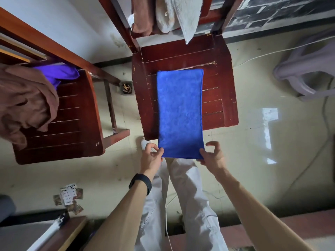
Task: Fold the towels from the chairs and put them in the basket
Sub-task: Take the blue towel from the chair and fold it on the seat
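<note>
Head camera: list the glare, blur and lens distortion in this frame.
In the head view, bright glare patches whiten the glossy tiled floor right of the dark red wooden chair; the flat blue towel laid over its seat is sharp and evenly lit; the purple cloth on the left chair glows oversaturated; wide-angle distortion splays the chair frames outward near the edges.

Soft daylight, window glare on floor [268,124], wide-angle edge warp.
</note>
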Demonstrator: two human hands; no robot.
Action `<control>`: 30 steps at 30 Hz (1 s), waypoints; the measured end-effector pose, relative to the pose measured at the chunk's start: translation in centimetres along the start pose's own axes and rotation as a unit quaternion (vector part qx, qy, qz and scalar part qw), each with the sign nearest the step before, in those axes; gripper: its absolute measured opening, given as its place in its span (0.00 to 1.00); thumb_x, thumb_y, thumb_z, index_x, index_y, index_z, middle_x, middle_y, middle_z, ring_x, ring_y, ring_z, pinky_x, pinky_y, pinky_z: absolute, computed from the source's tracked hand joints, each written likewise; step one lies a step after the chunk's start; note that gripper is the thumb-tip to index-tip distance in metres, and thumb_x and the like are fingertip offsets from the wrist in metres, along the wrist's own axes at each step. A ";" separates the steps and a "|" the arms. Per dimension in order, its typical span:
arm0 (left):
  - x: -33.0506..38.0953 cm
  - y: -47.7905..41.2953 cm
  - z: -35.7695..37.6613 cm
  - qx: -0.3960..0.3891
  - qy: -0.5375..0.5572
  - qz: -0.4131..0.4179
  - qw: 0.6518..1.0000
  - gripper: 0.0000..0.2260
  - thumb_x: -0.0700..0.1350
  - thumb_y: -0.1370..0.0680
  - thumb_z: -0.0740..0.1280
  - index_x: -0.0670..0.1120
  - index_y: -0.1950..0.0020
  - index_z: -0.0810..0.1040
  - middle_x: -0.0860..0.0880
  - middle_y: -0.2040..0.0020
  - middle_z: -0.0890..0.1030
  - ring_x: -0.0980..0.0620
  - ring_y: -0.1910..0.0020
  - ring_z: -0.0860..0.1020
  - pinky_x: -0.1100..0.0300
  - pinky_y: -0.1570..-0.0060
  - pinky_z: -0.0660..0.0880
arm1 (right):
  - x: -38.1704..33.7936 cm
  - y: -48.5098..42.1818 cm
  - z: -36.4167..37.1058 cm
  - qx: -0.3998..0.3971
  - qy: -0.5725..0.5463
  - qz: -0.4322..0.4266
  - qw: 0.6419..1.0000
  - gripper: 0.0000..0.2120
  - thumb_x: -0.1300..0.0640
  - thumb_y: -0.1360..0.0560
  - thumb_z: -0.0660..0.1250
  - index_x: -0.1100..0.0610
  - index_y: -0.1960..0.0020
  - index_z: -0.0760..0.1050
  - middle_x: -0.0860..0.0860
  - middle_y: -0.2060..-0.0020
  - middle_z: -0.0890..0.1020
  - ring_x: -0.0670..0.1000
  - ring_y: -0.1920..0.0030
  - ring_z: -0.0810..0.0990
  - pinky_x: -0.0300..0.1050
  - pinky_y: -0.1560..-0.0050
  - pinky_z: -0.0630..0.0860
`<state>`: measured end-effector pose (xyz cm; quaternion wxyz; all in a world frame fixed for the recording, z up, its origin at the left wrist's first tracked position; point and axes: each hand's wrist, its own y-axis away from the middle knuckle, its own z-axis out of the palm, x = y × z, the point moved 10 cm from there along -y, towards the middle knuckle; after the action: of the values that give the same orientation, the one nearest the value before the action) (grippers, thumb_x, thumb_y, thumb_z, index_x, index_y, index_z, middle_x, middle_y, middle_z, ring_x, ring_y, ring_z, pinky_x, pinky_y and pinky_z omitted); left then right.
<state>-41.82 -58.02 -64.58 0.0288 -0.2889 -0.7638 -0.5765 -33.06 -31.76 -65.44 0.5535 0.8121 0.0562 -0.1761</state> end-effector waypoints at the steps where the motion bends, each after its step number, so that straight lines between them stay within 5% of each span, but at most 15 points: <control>1: 0.1 0.6 -0.3 -0.005 -0.019 0.016 1.000 0.06 0.43 0.22 0.69 0.50 0.55 0.73 0.47 0.60 0.78 0.44 0.65 0.82 0.51 0.58 0.77 | 0.2 1.1 0.2 -0.008 0.008 -0.008 1.000 0.10 0.57 0.23 0.65 0.44 0.50 0.68 0.53 0.68 0.85 0.56 0.66 0.86 0.60 0.53 0.83; 6: 1.8 1.9 -1.3 -0.093 -0.025 0.022 0.995 0.06 0.37 0.21 0.66 0.45 0.49 0.82 0.45 0.46 0.80 0.54 0.59 0.77 0.73 0.69 0.70 | -1.9 4.7 -0.4 -0.023 0.032 -0.067 0.997 0.10 0.57 0.21 0.62 0.41 0.51 0.73 0.51 0.66 0.86 0.52 0.67 0.85 0.52 0.57 0.79; 9: 4.4 1.9 -1.7 -0.189 -0.065 0.024 0.980 0.12 0.39 0.26 0.71 0.48 0.43 0.84 0.51 0.52 0.82 0.60 0.59 0.79 0.69 0.58 0.72 | -4.9 5.1 -1.1 -0.031 0.045 -0.111 0.992 0.09 0.58 0.20 0.63 0.43 0.49 0.74 0.52 0.65 0.86 0.53 0.68 0.86 0.49 0.62 0.79; 12: 7.7 1.3 -1.9 -0.251 -0.135 0.085 0.955 0.15 0.39 0.28 0.75 0.51 0.43 0.83 0.52 0.55 0.86 0.56 0.54 0.83 0.66 0.50 0.75 | -7.9 4.1 -1.4 -0.048 0.069 -0.139 0.987 0.08 0.58 0.22 0.66 0.46 0.52 0.80 0.47 0.65 0.86 0.52 0.67 0.86 0.49 0.61 0.79; 15: 12.1 -0.8 -2.7 -0.173 -0.271 0.197 0.926 0.07 0.53 0.27 0.75 0.56 0.50 0.84 0.60 0.58 0.85 0.64 0.58 0.81 0.67 0.58 0.74 | -11.0 2.8 -1.3 -0.087 0.048 -0.155 0.983 0.08 0.54 0.29 0.70 0.47 0.51 0.82 0.47 0.62 0.85 0.53 0.65 0.86 0.48 0.60 0.77; 18: 15.1 -3.6 -2.5 -0.132 -0.262 0.235 0.927 0.09 0.60 0.26 0.70 0.56 0.54 0.82 0.57 0.58 0.82 0.63 0.58 0.79 0.67 0.59 0.71 | -13.9 1.0 -1.6 -0.069 0.077 -0.186 0.977 0.09 0.50 0.33 0.70 0.47 0.53 0.81 0.51 0.63 0.84 0.50 0.65 0.82 0.47 0.60 0.77; 21: 16.9 -5.9 -1.0 -0.151 -0.160 0.231 0.948 0.10 0.55 0.23 0.70 0.49 0.53 0.81 0.54 0.56 0.84 0.60 0.57 0.80 0.64 0.53 0.73 | -16.4 -1.4 -2.4 0.042 0.169 -0.225 0.959 0.11 0.43 0.26 0.67 0.48 0.63 0.75 0.49 0.65 0.78 0.50 0.61 0.75 0.42 0.61 0.69; 25: 19.5 -8.7 0.4 -0.091 -0.131 0.230 0.960 0.13 0.53 0.19 0.65 0.49 0.61 0.75 0.58 0.73 0.73 0.62 0.72 0.70 0.69 0.69 0.65 | -18.2 -4.6 -1.7 0.101 0.131 -0.216 0.962 0.16 0.48 0.19 0.62 0.56 0.61 0.70 0.47 0.67 0.72 0.50 0.61 0.70 0.40 0.63 0.65; 30: 21.4 -12.1 1.6 -0.003 -0.184 0.218 0.959 0.19 0.55 0.17 0.59 0.47 0.65 0.69 0.52 0.68 0.72 0.46 0.63 0.71 0.54 0.62 0.61 | -18.7 -7.9 -0.9 0.147 0.064 -0.176 0.971 0.20 0.43 0.18 0.58 0.58 0.59 0.69 0.46 0.69 0.74 0.50 0.66 0.72 0.48 0.59 0.68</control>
<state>-64.89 -49.84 -67.50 0.0116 -0.5493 -0.6727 -0.4955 -52.59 -25.94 -65.59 0.3834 0.8718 0.2068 -0.2241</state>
